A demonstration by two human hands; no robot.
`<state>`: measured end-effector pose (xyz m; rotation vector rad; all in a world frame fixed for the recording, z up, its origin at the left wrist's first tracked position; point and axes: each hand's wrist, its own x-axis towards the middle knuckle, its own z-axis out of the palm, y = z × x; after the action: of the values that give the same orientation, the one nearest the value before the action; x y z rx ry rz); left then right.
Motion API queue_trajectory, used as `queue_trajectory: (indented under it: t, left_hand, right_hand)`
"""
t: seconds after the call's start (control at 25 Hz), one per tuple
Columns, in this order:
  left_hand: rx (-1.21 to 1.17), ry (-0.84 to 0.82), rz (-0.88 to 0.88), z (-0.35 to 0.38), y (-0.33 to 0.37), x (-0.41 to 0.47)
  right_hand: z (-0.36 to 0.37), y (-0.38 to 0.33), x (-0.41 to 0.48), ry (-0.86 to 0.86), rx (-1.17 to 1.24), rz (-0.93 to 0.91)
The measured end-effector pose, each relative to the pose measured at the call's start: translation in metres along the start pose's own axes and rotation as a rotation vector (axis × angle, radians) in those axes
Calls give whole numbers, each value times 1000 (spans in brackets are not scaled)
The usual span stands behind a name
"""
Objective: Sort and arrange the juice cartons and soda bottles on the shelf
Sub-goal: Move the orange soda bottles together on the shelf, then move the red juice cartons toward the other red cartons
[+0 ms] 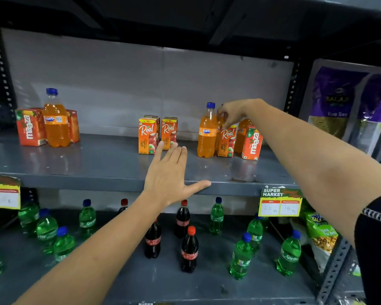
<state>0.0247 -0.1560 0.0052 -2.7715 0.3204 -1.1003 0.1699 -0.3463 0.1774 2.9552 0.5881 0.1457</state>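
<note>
At two o'clock, a half-hidden orange plastic soda bottle (220, 128) is pinched by the right hand (233, 113); the left hand (172, 172) is spread flat on the grey metal shelf (75, 164). A lift clear of neighbouring cartons is needed next.

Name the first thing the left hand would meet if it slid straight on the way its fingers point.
Probably the right Real apple carton: the left hand's fingertips already overlap its base, though depth is unclear.
</note>
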Motion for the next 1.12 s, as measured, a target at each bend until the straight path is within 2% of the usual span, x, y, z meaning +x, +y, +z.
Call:
queue_trajectory:
  t: [0.2, 0.36, 0.68, 0.88, 1.12]
  left_hand:
    - [50, -40, -47, -3, -21, -9]
    - [60, -55, -71, -4, -37, -20]
    - [67, -64, -89, -8, -67, -33]
    - [55, -100, -118, -10, -67, -33]
    - [40, -48, -95, -4, -70, -35]
  right_hand:
    - [6, 7, -7, 25, -38, -50]
    - [-14, 2, -26, -95, 116, -135]
    - [-29, -85, -18, -49, 336, -323]
    - [-34, -115, 12, 9, 296, -306]
    - [-9, -130, 37, 28, 271, -268]
